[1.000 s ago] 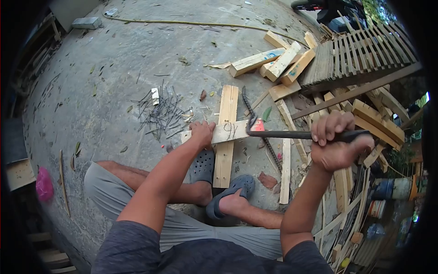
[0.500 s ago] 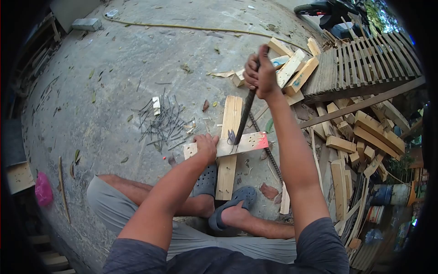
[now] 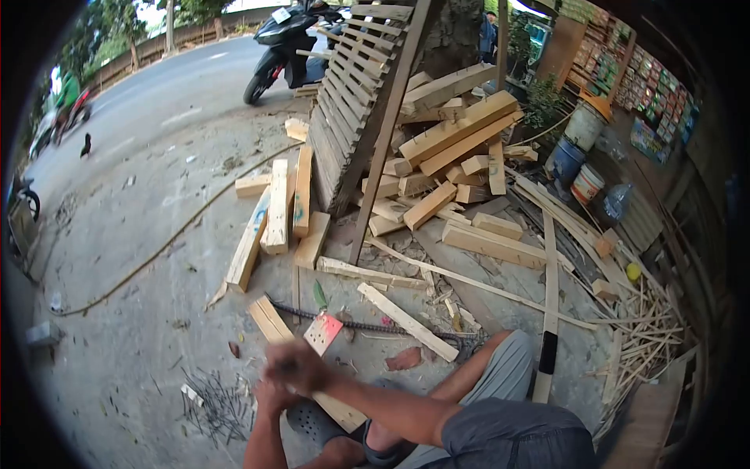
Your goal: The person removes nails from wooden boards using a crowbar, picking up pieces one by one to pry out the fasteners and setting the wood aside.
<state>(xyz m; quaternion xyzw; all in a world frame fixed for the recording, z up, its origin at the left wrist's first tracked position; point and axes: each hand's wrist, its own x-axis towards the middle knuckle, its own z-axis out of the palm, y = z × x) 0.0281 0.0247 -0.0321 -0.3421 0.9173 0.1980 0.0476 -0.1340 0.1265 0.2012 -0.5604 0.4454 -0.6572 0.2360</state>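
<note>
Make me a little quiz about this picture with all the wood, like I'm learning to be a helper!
1. True or false: the pile of nails lies on the ground to the left of the blurred right hand.
2. What stands leaning beside the big heap of wood near the motorbike? A. a slatted pallet B. a ladder C. a door
3. Fill in: the board just beyond the right hand has a ___ painted end.

Key: 1 true; 2 A; 3 red.
</note>
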